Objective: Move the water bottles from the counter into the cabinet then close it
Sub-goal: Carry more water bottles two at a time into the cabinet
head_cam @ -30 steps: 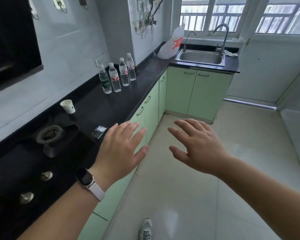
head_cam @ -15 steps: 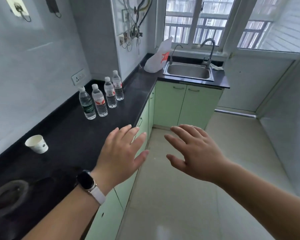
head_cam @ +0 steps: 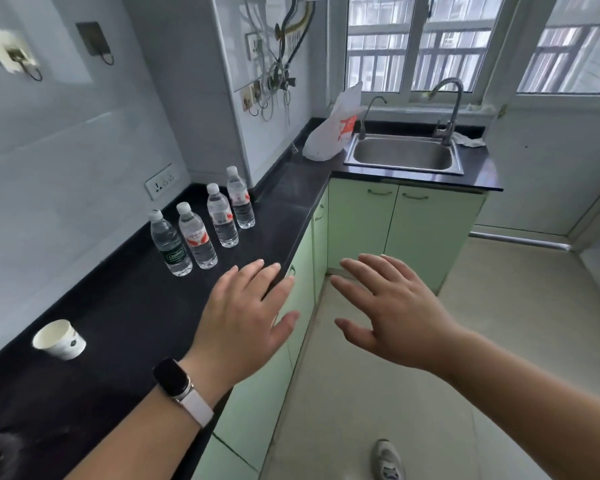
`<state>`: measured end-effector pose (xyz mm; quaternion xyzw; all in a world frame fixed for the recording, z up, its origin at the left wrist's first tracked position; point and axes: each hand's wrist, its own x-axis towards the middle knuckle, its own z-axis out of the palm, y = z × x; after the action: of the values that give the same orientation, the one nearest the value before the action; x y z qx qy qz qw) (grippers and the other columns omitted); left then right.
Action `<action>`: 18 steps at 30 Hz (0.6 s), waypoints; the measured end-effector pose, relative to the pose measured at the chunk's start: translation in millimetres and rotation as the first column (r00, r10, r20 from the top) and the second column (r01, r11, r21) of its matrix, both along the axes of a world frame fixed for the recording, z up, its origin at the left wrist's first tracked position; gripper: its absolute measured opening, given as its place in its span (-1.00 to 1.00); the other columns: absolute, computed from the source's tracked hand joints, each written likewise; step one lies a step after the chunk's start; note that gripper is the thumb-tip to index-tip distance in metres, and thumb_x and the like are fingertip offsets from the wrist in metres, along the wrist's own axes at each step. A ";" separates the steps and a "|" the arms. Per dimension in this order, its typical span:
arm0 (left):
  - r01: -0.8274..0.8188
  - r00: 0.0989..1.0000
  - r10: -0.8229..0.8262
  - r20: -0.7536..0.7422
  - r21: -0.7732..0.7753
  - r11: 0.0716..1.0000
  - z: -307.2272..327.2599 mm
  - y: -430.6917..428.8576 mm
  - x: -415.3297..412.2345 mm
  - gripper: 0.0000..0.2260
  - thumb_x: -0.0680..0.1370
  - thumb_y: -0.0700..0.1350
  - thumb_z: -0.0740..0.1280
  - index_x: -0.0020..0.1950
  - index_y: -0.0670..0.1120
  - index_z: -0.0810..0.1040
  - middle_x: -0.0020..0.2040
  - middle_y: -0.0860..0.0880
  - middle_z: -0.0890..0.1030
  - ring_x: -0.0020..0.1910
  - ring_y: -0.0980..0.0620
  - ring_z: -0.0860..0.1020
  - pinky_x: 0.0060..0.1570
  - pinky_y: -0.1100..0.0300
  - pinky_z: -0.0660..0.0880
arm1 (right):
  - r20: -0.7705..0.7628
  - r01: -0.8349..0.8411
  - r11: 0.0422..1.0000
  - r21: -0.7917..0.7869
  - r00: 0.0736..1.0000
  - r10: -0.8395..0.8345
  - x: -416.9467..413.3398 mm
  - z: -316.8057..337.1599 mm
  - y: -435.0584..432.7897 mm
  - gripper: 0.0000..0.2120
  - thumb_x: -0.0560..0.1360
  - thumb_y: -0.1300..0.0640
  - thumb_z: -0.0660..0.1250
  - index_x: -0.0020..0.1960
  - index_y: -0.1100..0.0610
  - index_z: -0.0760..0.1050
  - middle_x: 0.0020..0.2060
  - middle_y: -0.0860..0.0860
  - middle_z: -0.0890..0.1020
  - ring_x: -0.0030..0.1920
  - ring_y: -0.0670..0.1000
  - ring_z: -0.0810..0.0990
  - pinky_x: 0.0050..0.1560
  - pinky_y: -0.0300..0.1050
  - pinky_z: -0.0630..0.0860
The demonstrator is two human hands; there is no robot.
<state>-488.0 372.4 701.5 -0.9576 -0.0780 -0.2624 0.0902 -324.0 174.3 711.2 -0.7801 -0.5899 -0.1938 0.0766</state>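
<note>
Several clear water bottles stand in a diagonal row on the black counter (head_cam: 125, 306) near the wall: a green-labelled one (head_cam: 170, 244) nearest, a red-labelled one (head_cam: 197, 237), then two more (head_cam: 222, 221) (head_cam: 240, 199). My left hand (head_cam: 246, 320), with a watch on its wrist, hovers palm down over the counter's front edge, below and right of the bottles, fingers spread and holding nothing. My right hand (head_cam: 392, 313) hangs open over the floor beside it. The pale green cabinet doors (head_cam: 357, 223) under the counter are all shut.
A white paper cup (head_cam: 60, 339) sits on the counter at left. A steel sink (head_cam: 404, 154) with a tap and a white plastic bag (head_cam: 333, 133) fill the far corner under the window. The tiled floor (head_cam: 465, 341) lies to the right, with my shoe at the bottom.
The view has advanced along the counter and the bottles are closer and larger. The stove has slid out of view. Both hands keep the same open pose.
</note>
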 end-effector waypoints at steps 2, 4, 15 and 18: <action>-0.046 0.999 0.046 -0.011 -0.003 0.999 2.8 0.6 24.7 -0.60 0.59 0.11 0.25 0.29 -0.10 0.60 0.26 -0.16 0.62 0.30 -0.24 0.55 0.24 -0.26 0.48 | -0.024 -0.026 1.000 -0.010 0.999 0.026 31.5 -2.6 7.3 -0.47 0.52 -0.23 0.21 0.35 0.07 0.50 0.31 0.11 0.53 0.32 0.22 0.47 0.38 0.15 0.36; -0.095 0.995 0.095 -0.021 -0.018 0.995 6.5 -1.8 50.8 -0.60 0.59 0.11 0.25 0.29 -0.09 0.60 0.26 -0.16 0.62 0.30 -0.24 0.55 0.24 -0.26 0.48 | -0.053 -0.054 0.998 -0.018 0.997 0.053 66.0 -1.6 12.8 -0.46 0.53 -0.23 0.20 0.37 0.06 0.48 0.33 0.10 0.52 0.33 0.22 0.47 0.39 0.15 0.35; -0.228 0.965 0.233 -0.119 0.054 0.972 15.8 6.9 177.8 -0.58 0.60 0.11 0.24 0.32 -0.11 0.60 0.29 -0.15 0.61 0.32 -0.22 0.53 0.26 -0.22 0.47 | -0.095 -0.203 0.979 -0.019 0.975 0.200 228.8 -1.3 46.1 -0.45 0.54 -0.24 0.14 0.37 0.06 0.49 0.32 0.09 0.53 0.34 0.20 0.46 0.36 0.13 0.36; -0.307 0.943 0.310 -0.123 0.042 0.951 12.3 16.5 180.9 -0.58 0.59 0.10 0.26 0.31 -0.12 0.61 0.27 -0.16 0.62 0.30 -0.23 0.54 0.25 -0.22 0.48 | -0.142 -0.254 0.967 -0.008 0.958 0.251 239.3 -7.4 63.5 -0.47 0.54 -0.23 0.15 0.36 0.06 0.50 0.33 0.09 0.53 0.35 0.19 0.46 0.37 0.13 0.34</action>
<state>-307.1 388.9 713.8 -0.9473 -0.2180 -0.1840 0.1458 -84.8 237.8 703.8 -0.7110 -0.6803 -0.1196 0.1316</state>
